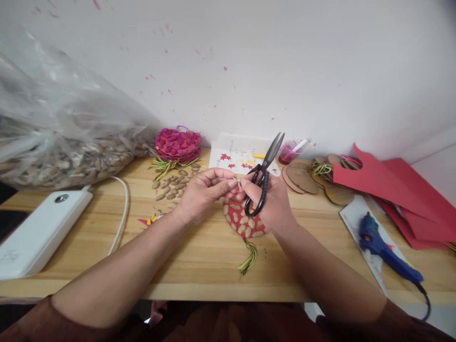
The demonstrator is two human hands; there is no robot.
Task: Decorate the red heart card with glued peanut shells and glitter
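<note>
My left hand (204, 192) and my right hand (270, 202) meet over the middle of the wooden table (199, 256). Both pinch one small pale seed (236, 179) between their fingertips. Black scissors (265, 173) hang from my right hand's fingers, blades pointing up and away. Under my hands lies a red disc (245, 223) covered with glued seeds, with a yellow-green tassel (248, 259) trailing toward me.
Loose seeds (173, 185) lie left of my hands. A clear bag of seeds (60, 142) and a white box (39, 230) with a cable are far left. Pink finished discs (177, 145), cardboard discs (302, 175), red paper (395, 190) and a blue glue gun (386, 251) lie around.
</note>
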